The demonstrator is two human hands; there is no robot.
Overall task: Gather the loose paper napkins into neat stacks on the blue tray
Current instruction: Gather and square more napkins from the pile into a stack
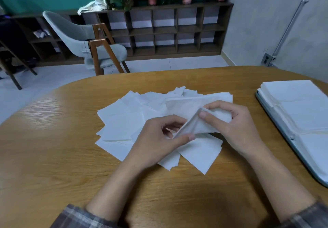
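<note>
Though under napkins (120, 121), wooden table (53, 139), shelving (165, 30).

1. Loose napkins (124, 121): white square sheets lying flat in an overlapping, fanned pile at 12 o'clock from the person, corners pointing in differing directions.
2. Held napkin (198, 119): one white sheet, creased and partly crumpled, raised over the pile's 3 o'clock side. The left hand (159, 139) pinches its 7 o'clock end; the right hand (236, 126) grips its 3 o'clock end.
3. Stacked napkins (298, 107): white, edges aligned, lying flat on the tray.
4. Blue tray (309, 167): pale blue, flat, at 3 o'clock from the pile, well apart from it.
</note>
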